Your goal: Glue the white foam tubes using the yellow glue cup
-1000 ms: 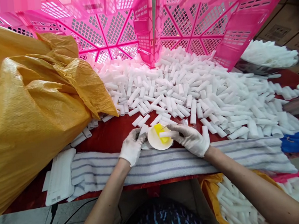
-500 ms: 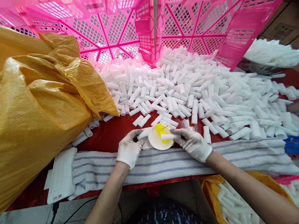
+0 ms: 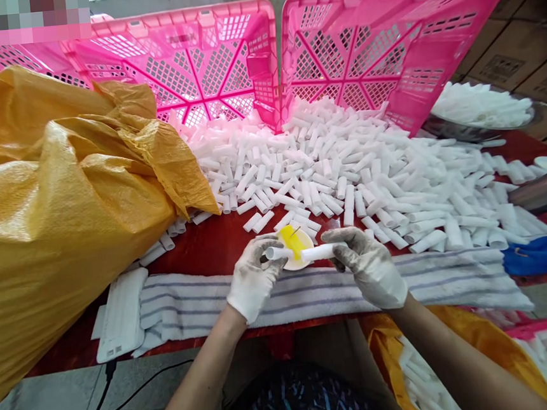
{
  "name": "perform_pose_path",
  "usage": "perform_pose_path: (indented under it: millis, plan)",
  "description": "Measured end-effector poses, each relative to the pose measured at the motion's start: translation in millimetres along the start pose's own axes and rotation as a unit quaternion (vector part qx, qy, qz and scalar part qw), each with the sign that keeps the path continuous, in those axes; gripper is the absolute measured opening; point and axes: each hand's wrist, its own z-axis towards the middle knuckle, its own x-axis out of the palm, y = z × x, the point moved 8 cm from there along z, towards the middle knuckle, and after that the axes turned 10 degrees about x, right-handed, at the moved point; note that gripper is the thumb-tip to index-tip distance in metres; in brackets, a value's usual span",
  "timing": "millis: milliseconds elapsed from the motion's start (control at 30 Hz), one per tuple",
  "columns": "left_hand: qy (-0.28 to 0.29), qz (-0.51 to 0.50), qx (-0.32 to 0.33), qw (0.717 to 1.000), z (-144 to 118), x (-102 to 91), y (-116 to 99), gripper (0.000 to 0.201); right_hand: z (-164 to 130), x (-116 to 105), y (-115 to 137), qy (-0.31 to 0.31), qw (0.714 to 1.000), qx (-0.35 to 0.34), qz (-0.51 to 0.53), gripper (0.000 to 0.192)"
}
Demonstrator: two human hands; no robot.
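In a white glove with grey-stained fingers, my left hand (image 3: 255, 277) is closed on a short white plastic tube (image 3: 278, 253), its open end facing me. My right hand (image 3: 369, 263), gloved alike, grips a second white tube (image 3: 320, 252) between thumb and fingers, pointing left. The two tubes lie nearly in line with a small gap between them. Behind them sits a round white dish (image 3: 306, 239) with a yellow piece (image 3: 292, 240) in it, and a thin pin seems to stick up from the yellow.
A large heap of white tubes (image 3: 361, 165) covers the red table (image 3: 186, 248) before pink crates (image 3: 337, 59). A yellow sack (image 3: 75, 235) bulges at left. A striped towel (image 3: 310, 297) lies along the front edge, beside a white corded device (image 3: 123, 314). A heaped bowl (image 3: 480, 110) stands right.
Both hands have drawn the tubes off the dish toward me. The left tube has turned so its open end shows. The camera view has tilted up slightly.
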Motion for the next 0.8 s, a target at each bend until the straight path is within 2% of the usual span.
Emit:
perform_pose_path:
  millis: [100,233,367,467,533,567,633,700,733,767,800]
  plan:
    - [0.061,-0.005,0.017,0.998,-7.0,13.3,-9.0,0.023,-4.6,9.1,14.5,-0.003,1.0,-0.019,-0.01,0.037]
    - [0.095,0.086,0.037,0.991,-16.2,16.2,-9.9,0.024,-9.0,10.5,22.4,-0.01,0.999,-0.032,-0.026,0.037]
    - [0.14,0.178,0.097,0.969,-23.7,18.4,-18.5,0.029,-14.9,9.2,24.1,0.003,0.996,-0.06,-0.069,0.028]
    - [0.172,0.214,0.113,0.955,-25.7,22.1,-26.6,0.03,-22.9,12.3,27.4,0.034,0.983,-0.119,-0.136,0.021]
    - [0.18,0.205,0.077,0.959,-24.5,25.6,-25.8,0.037,-33.6,18.8,35.4,0.059,0.953,-0.204,-0.219,0.017]
    - [0.183,0.189,0.038,0.964,-24.2,28.4,-21.9,0.045,-41.2,23.3,40.1,0.065,0.924,-0.258,-0.275,0.015]
    - [0.197,0.14,-0.058,0.969,-27.7,39.0,-9.4,0.056,-56.4,33.4,45.4,0.058,0.845,-0.351,-0.399,0.016]
    - [0.218,0.102,-0.123,0.963,-34.6,54.7,0.4,0.059,-66.3,41.4,45.3,0.031,0.778,-0.398,-0.485,0.026]
    - [0.217,0.1,-0.132,0.962,-37.1,61.5,2.4,0.059,-67.8,43.2,44.4,0.01,0.768,-0.399,-0.501,0.031]
    - [0.2,0.114,-0.124,0.965,-38.0,65.8,2.3,0.058,-67.2,43.8,42.7,-0.011,0.775,-0.385,-0.501,0.034]
    - [0.168,0.142,-0.103,0.97,-38.0,67.4,0.1,0.057,-65.1,42.2,40.5,-0.036,0.794,-0.361,-0.487,0.035]
